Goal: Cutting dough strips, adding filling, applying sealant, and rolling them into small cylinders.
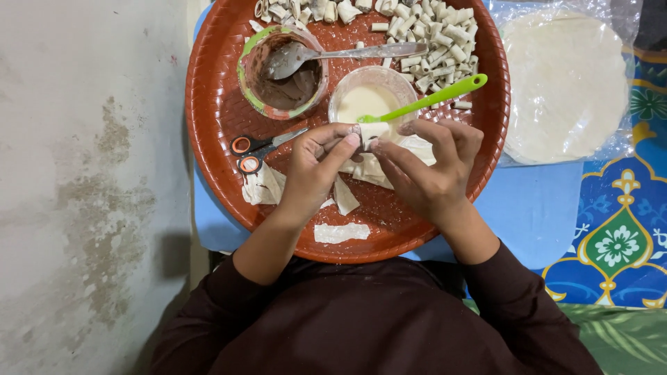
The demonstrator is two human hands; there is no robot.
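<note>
Here, in the head view, the small pastry roll [370, 132] sat between my two hands over the middle of the round red tray [215, 111], its long axis running side to side, level with my fingertips and just on my side of the clear cup of pale paste [361, 99]. My left hand [316, 167] came at it from the left, thumb and first fingers closed in a pinch on its left end; my right hand [427, 170] came from the right, fingers curled and pinching the other end, so both were equally near and already touching it. The roll was soft, pale dough, thin and floury, and a loose flap of the same sheet [417, 147] hung beneath my right fingers. A green-handled brush [431, 97] leaned in the paste cup, its handle pointing toward the tray's right edge. Toward the far left stood a green-rimmed bowl of brown filling [281, 73] with a metal spoon [333, 54] resting across it. Along the far edge lay a heap of finished little rolls [434, 42], short, tubular and dry-looking. Orange-handled scissors [253, 149] lay near the left edge, just beside my left wrist, and cut strips of dough [340, 232] lay flat near the tray's near edge. Off the tray's right edge, a stack of round thin wrappers [563, 83] rested in clear plastic.
</note>
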